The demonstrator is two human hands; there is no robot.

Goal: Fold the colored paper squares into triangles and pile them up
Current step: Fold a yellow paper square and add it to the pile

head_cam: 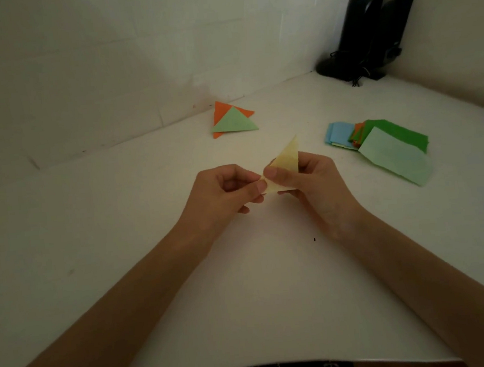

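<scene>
Yellow paper, partly folded, held over desk. Left hand pinches its near corner; right hand pinches just beside, thumb on top. Long axis runs away from me, sharp tip pointing up past my fingers. Triangle pile beyond-left of fingers; unfolded squares to their right.

Surface: white, matte, with a few small dark specks.
Back wall: pale, with faint block seams and scuffs low along the joint with the surface.
Right wall: plain beige, meets the back wall in a corner.
Speakers: two, black, upright on the surface in that corner; cable bunched at their base.
Light: dim, warm.
</scene>
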